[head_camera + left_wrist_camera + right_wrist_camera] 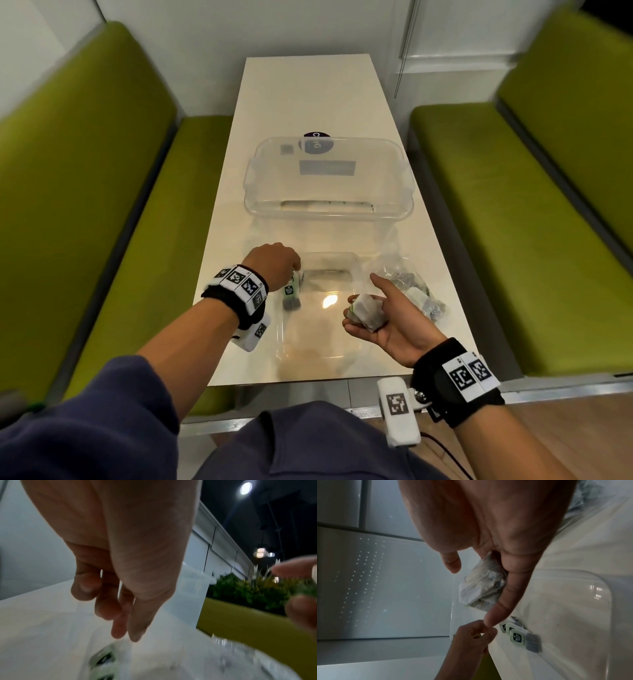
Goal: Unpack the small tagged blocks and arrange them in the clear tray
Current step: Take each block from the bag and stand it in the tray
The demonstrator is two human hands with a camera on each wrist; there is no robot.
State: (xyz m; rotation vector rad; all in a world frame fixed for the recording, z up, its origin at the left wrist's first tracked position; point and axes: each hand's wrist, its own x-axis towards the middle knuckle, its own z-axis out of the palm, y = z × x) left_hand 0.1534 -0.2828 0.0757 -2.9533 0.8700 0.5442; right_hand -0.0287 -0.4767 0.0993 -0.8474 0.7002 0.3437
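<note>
I found the left hand [274,262] over the left edge of the shallow clear plastic tray [356,346], which sat at the near end of the long cream table [308,96]. Its fingers hung loosely curled, tips pointing down; the left wrist view showed nothing between them. Just below them, a short row of small dark blocks with pale green printed tags [291,295] lay inside the tray along that left edge, tags overlapping.

I judged these blocks light and soft, their thin coverings likely to crumple, and their tags flimsy. The hold should fall on the block body, pinched across its two flat sides, not on the tag.

To the right, the right hand [380,320] was turned palm up over the tray's right side, thumb and forefinger spread apart. A small bundle of blocks in whitish wrapping [366,311] rested in its cupped fingers; the right wrist view showed them curled under it.

Farther right, a crumpled clear plastic bag [416,289] with more blocks lay near the table's right edge. A large clear plastic tub [394,212] stood mid-table, beyond the tray.
</note>
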